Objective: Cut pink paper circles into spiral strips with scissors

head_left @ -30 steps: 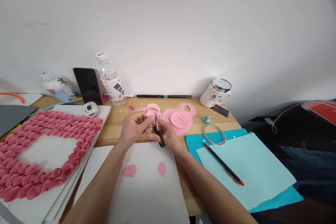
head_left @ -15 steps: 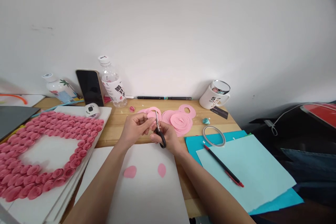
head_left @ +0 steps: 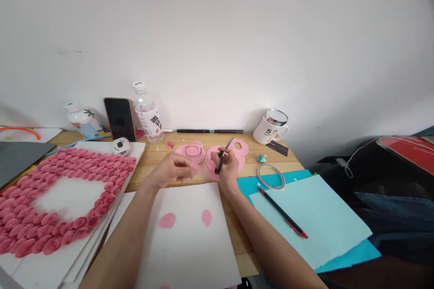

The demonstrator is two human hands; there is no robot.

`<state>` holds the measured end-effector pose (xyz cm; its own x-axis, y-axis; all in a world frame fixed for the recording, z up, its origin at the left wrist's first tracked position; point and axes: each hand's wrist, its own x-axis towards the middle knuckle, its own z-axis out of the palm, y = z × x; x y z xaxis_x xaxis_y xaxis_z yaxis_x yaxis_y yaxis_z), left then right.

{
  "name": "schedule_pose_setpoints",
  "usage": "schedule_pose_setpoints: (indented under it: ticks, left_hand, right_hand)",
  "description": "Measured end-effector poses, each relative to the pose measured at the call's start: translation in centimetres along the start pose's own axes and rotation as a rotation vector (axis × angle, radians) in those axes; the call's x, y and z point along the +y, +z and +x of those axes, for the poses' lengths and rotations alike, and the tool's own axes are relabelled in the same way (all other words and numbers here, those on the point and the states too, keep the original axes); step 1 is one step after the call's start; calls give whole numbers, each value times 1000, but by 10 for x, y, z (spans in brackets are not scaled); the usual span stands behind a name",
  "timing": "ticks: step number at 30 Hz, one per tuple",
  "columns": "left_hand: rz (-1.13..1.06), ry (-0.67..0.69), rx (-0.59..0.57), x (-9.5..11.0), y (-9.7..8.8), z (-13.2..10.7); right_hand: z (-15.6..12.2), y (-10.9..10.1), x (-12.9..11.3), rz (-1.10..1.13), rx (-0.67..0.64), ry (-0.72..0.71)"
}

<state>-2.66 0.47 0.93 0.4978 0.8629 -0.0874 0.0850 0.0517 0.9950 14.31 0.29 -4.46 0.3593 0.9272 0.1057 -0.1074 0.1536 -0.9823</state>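
My right hand (head_left: 228, 166) is closed around black-handled scissors (head_left: 223, 159), whose blades point up and to the right over a pile of pink paper spirals (head_left: 212, 172). To its left, my left hand (head_left: 172, 169) is slightly blurred, with its fingers pinched on a small pink paper piece (head_left: 194, 169). Another pink paper spiral (head_left: 192, 150) lies just beyond that hand. Below both hands a white board (head_left: 190, 248) carries a pink petal shape (head_left: 167, 220) on the left and a second petal shape (head_left: 206, 217) on the right.
Pink paper roses (head_left: 50, 219) ring a white board at left. A phone (head_left: 120, 119), a water bottle (head_left: 148, 115) and a mug (head_left: 271, 127) stand along the wall. At right are a tape roll (head_left: 271, 176), a pen (head_left: 283, 212) and light blue sheets (head_left: 322, 221).
My hands have moved apart. The scissors have left the pink paper and swung right with my right hand, while my left hand has drawn slightly down. The view has shifted a little.
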Motion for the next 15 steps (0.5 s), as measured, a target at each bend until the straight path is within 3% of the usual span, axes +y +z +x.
schedule_pose_setpoints:
  ticks: [2, 3, 4, 7, 8, 9, 12, 15]
  left_hand:
    - [65, -115, -271, 1, 2, -1]
    - [99, -130, -265, 0, 4, 0]
    - [130, -109, -149, -2, 6, 2]
    - [367, 63, 411, -16, 4, 12]
    - [518, 119, 545, -22, 2, 16]
    - [668, 161, 586, -28, -1, 19]
    - [935, 251, 539, -44, -9, 25]
    - [1026, 387, 380, -52, -10, 26]
  right_hand:
    - [3, -1, 3, 4, 16, -24]
    - [3, -1, 4, 6, 11, -30]
    - [4, -1, 5, 8, 5, -31]
    - [4, -1, 5, 14, -15, -12]
    - [3, -1, 5, 18, -25, -5]
    - [3, -1, 5, 24, -36, -1]
    - [2, 0, 5, 45, -68, -6]
    - [2, 2, 6, 62, -83, -9]
